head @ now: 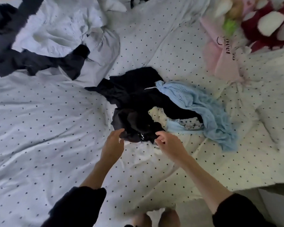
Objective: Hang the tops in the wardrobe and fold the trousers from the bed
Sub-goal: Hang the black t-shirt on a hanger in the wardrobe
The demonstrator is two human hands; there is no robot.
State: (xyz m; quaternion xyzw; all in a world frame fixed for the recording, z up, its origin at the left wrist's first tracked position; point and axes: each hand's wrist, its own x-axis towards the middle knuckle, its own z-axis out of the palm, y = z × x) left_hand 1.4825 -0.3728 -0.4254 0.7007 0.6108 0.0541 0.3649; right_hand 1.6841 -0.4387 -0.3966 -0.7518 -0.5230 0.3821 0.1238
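Left hand (112, 141) was open, fingers relaxed, right at the near edge of the black clothes pile (134, 102) on the dotted bedsheet (47, 120). Right hand (166, 141) had its fingers curled, pinching that same near edge. The light blue knit top (203, 105) lay just right of the pile, touching it.

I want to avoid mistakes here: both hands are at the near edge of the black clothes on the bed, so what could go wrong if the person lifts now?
1. The light blue knit lies over the black garment, so it may be dragged along.
2. The left hand looks open at the edge, while the right hand curls at it; an uneven lift may follow.
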